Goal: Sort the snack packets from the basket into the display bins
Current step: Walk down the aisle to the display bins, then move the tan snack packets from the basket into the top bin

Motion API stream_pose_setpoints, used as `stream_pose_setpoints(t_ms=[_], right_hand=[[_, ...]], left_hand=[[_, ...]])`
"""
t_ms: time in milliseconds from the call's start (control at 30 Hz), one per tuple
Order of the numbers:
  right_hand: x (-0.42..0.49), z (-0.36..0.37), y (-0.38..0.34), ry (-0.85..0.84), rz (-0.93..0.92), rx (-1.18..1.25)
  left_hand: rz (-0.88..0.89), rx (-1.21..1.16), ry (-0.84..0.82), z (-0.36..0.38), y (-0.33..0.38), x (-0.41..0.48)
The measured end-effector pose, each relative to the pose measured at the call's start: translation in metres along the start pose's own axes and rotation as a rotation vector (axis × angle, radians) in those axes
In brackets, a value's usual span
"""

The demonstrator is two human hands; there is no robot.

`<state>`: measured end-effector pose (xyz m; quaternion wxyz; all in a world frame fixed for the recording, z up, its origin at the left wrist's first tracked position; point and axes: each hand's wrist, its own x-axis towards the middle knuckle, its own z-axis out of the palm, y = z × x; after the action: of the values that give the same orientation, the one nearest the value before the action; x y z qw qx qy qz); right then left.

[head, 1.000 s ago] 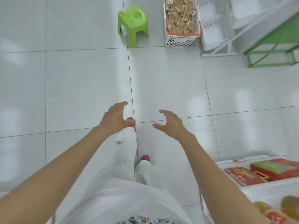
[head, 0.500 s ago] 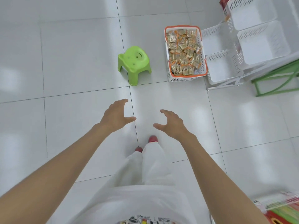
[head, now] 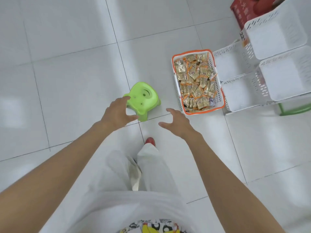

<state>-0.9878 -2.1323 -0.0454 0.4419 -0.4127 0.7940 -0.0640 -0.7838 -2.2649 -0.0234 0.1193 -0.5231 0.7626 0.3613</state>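
Approaching basket [head: 220, 96] on the floor, heaped with snack packets [head: 196, 81], sitting just beside the white display bins [head: 239, 93] at right. Reaching out with left hand [head: 117, 113] and right hand [head: 177, 122], fingers spread, holding nothing. Passing green stool [head: 143, 100]. Bins looking empty; sorting not yet started, everything left.

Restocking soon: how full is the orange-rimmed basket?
Nearly full: snack packets cover the basket floor, heaped close to its rim.

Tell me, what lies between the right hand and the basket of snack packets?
Nothing: in the head view only bare white floor tile separates the right hand from the orange-rimmed basket.
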Motion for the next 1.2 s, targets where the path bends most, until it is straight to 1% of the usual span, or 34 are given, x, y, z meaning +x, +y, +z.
stream_pose_setpoints(t_ms=[133,333,433,500,567,733,900,1067,1200], right_hand=[[0.052,-0.037,-0.029,0.052,0.035,0.073],[0.119,-0.07,-0.061,0.167,0.18,0.218],[0.139,-0.072,-0.074,0.199,0.276,0.298],[0.157,-0.075,-0.082,0.251,0.362,0.401],[0.157,-0.073,-0.085,0.279,0.393,0.439],[0.158,-0.082,-0.063,0.38,0.549,0.575],[0.174,-0.101,-0.011,0.439,0.604,0.642],[0.204,-0.126,0.071,0.429,0.604,0.664],[0.226,-0.136,0.133,0.407,0.63,0.655]], left_hand=[[0.054,0.044,-0.035,-0.052,0.014,0.078],[0.229,0.144,-0.091,-0.114,0.048,0.198],[0.313,0.186,-0.161,-0.129,0.065,0.241],[0.402,0.255,-0.22,-0.137,0.084,0.275],[0.453,0.3,-0.246,-0.135,0.098,0.285],[0.618,0.43,-0.4,-0.103,0.162,0.311],[0.72,0.538,-0.457,-0.054,0.225,0.33],[0.728,0.59,-0.445,0.004,0.28,0.353],[0.706,0.672,-0.475,0.057,0.313,0.375]])
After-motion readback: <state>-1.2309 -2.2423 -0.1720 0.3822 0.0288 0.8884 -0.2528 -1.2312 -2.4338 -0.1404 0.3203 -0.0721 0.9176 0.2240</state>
